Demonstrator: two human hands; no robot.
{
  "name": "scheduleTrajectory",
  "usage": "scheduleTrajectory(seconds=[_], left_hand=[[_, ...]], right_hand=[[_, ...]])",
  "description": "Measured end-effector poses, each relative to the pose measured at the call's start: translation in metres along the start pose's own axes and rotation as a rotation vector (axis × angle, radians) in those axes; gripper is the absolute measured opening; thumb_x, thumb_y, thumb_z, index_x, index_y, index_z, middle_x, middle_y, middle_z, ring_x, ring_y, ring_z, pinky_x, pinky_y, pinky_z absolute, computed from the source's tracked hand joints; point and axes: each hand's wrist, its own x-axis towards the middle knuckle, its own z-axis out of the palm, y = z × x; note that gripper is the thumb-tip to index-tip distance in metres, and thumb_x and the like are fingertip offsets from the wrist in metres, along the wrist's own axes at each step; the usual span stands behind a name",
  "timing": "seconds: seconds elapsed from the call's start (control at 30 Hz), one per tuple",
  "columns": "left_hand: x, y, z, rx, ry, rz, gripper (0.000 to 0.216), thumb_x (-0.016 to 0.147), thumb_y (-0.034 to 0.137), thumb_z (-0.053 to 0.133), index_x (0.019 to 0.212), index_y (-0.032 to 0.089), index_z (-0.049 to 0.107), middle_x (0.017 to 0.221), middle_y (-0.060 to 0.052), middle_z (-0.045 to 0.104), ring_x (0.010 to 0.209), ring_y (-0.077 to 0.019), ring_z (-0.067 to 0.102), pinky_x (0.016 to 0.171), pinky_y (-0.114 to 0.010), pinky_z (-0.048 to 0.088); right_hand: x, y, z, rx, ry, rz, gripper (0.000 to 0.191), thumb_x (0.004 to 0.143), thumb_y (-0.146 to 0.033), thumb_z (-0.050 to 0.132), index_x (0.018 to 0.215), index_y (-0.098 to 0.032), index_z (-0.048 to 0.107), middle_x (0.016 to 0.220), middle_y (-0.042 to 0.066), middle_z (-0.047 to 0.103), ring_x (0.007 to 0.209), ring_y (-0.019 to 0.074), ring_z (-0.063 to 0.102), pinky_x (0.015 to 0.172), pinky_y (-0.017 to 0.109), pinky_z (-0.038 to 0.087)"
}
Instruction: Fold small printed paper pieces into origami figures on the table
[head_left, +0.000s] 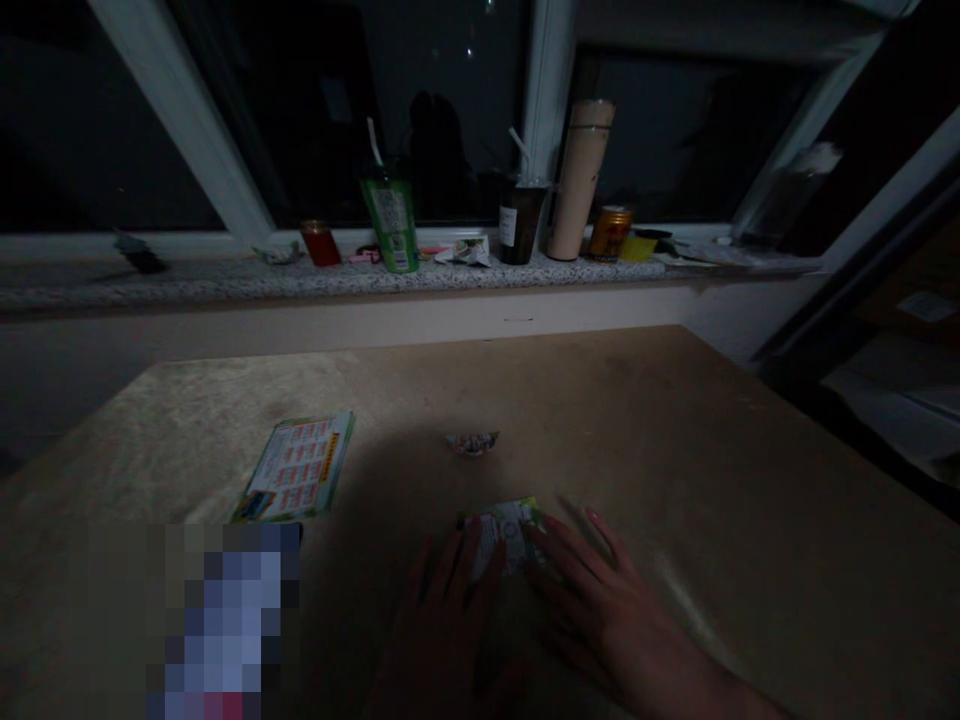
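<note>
Your L hand (446, 600) & R hand (604, 595) lie spread-fingered, tips at the printed sheet (511, 528), no grip visible. Sheet's well in from bench's (600, 400) far edge, nearer you than folded piece (474, 444). Prob. flattening step; next move calls for light, even fingertip pressure.

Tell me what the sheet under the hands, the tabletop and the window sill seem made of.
Sheet: probably paper, judging by its flat print; finish unclear in the dimness. Tabletop: perhaps coated board, with a soft sheen where light falls. Window sill: stone or stone-look, from its grey speckles.
</note>
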Motion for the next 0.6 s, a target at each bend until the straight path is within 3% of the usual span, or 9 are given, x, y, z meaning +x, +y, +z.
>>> scheduleTrajectory(seconds=[0.4, 0.6], left_hand=[[0.000, 0.000, 0.000, -0.004, -0.027, -0.011, 0.078, 0.087, 0.065, 0.041, 0.148, 0.022, 0.020, 0.151, -0.013, 0.024, 0.134, -0.0361, 0.030, 0.103, -0.057, 0.026], [-0.001, -0.002, 0.010, -0.007, 0.042, 0.016, 0.082, 0.086, 0.065, 0.041, 0.149, 0.022, 0.012, 0.152, -0.012, 0.022, 0.134, -0.0371, 0.027, 0.104, -0.058, 0.022]], right_hand=[[-0.001, 0.001, 0.002, 0.016, 0.089, 0.082, 0.030, 0.087, -0.023, 0.054, 0.116, -0.023, 0.062, 0.141, 0.006, 0.046, 0.131, 0.0300, 0.037, 0.105, 0.061, 0.030], [0.001, -0.004, 0.007, -0.026, 0.250, 0.126, 0.024, 0.088, -0.019, 0.051, 0.106, -0.020, 0.067, 0.128, 0.005, 0.059, 0.125, 0.0255, 0.046, 0.109, 0.054, 0.028]])
